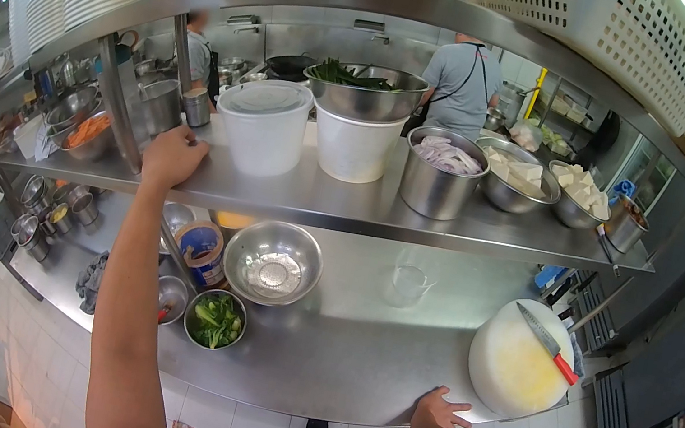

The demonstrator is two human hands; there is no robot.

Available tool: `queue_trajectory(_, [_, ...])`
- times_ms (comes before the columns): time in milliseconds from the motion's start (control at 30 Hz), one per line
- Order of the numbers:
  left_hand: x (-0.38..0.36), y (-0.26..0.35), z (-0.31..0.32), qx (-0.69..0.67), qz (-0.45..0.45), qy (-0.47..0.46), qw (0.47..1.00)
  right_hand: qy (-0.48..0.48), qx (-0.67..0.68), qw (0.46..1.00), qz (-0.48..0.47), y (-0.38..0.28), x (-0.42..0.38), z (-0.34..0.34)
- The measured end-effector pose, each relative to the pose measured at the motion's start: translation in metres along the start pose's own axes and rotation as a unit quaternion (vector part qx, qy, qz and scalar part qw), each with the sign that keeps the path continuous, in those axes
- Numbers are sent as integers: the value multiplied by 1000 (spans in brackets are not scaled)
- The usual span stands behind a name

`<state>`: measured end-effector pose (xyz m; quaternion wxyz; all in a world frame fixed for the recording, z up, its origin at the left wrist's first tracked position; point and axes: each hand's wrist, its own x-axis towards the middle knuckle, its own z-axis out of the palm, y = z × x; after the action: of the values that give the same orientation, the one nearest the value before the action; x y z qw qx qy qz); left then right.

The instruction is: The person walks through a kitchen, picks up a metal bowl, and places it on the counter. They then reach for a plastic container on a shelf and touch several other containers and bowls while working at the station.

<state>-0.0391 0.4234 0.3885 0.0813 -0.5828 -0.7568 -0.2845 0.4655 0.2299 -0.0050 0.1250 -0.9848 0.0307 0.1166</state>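
Observation:
My left hand (174,155) reaches up to the steel shelf (316,208) and rests at its front, thumb apart, with the fingertips partly hidden. Just behind it stand a small metal cup (196,108) and a larger steel pot (160,107). A white lidded tub (261,131) is to its right. Low by the counter's front edge, my right hand (443,408) is open, fingers spread and holding nothing. Nearest to it is a thick round white cutting board (507,371), on which lies a knife (540,331) with a red handle.
Along the shelf are a bowl of green vegetables (364,94) on a white bucket (356,148), a pot of sliced onions (443,177) and bowls of white cubes (582,197). A perforated bowl (272,263) and bowl of greens (216,320) sit below. Two people stand behind.

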Motion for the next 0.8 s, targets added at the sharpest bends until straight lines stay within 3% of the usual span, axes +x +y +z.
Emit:
queue_trajectory(667, [3,-3,5,-2,-2,1,1000,21,4,1000,7,1,6,10])
queue_trajectory(800, [2,-5,9,-9,-7,60,998,10,3,1000,7,1,4,5])
